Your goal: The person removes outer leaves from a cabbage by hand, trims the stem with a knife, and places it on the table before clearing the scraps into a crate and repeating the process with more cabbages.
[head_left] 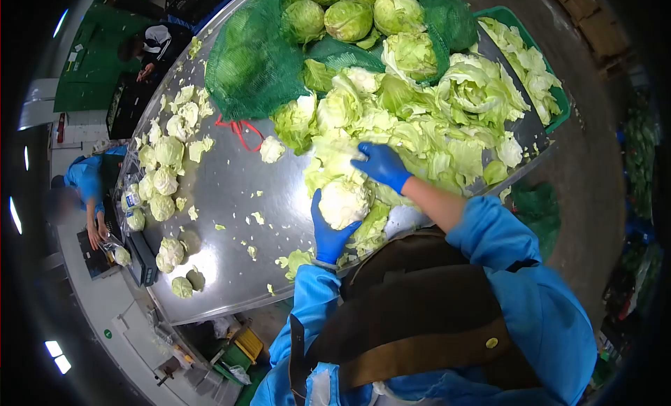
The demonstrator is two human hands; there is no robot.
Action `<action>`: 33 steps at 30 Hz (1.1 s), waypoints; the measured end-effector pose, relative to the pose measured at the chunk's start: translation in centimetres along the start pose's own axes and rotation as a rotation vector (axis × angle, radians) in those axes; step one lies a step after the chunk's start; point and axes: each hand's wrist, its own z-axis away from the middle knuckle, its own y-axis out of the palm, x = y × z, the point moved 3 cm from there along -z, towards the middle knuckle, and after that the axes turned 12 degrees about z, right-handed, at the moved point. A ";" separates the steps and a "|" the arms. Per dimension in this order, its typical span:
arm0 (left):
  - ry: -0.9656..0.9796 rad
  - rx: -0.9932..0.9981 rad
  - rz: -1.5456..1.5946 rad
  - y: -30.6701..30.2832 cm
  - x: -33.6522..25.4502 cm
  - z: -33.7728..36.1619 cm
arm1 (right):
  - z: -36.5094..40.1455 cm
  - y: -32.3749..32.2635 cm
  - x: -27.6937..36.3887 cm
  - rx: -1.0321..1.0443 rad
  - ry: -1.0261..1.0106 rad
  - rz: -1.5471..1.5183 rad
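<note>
A pale cauliflower head (344, 204) rests among loose leaves near the table's front edge. My left hand (332, 231), in a blue glove, curls around its left and lower side. Just above and to its right is my right hand (383, 167), also gloved in blue, with its fingers bent inward. A blurred pale patch lies by those fingertips, and what they grip is hidden. Green leaves (419, 144) are heaped around and beyond both hands. A small white piece (272, 149) lies left of the heap.
A green net sack (241, 67) with several leafy heads (348, 20) lies at the far side. Trimmed heads (169, 152) line the metal table (231, 217) on the left. A green crate (556, 91) holds leaves. A co-worker (87, 179) handles a wrapped head; another person (157, 46) stands farther off.
</note>
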 end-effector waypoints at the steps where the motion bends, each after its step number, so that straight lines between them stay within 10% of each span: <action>1: -0.021 -0.002 -0.001 -0.3 0.2 0.5 | -0.7 -0.5 -0.7 0.052 0.061 0.002; 4: -0.071 0.007 0.043 -1.5 0.1 1.1 | 0.6 0.3 -0.2 0.067 -0.062 -0.082; 7: -0.634 -0.233 0.630 -1.5 -3.4 0.2 | 3.3 0.1 3.4 0.089 -0.275 0.106; 10: -0.526 -0.168 0.185 -4.8 4.5 0.0 | 5.7 0.6 5.6 -0.003 -0.491 0.160; 17: -0.256 -0.107 0.679 -3.5 -1.5 -0.3 | 0.8 -7.1 -3.6 -0.255 0.123 0.055; 23: -0.002 0.090 0.360 -2.4 -9.2 -4.3 | 4.8 -9.2 7.4 -0.338 -0.437 0.138; 25: 0.037 0.174 0.318 -1.3 -10.8 -5.2 | 5.3 -9.3 10.9 -0.050 -0.445 0.041; 33: 0.049 0.284 0.121 -0.6 -10.4 -4.4 | 5.5 -8.7 9.0 0.027 -0.582 0.225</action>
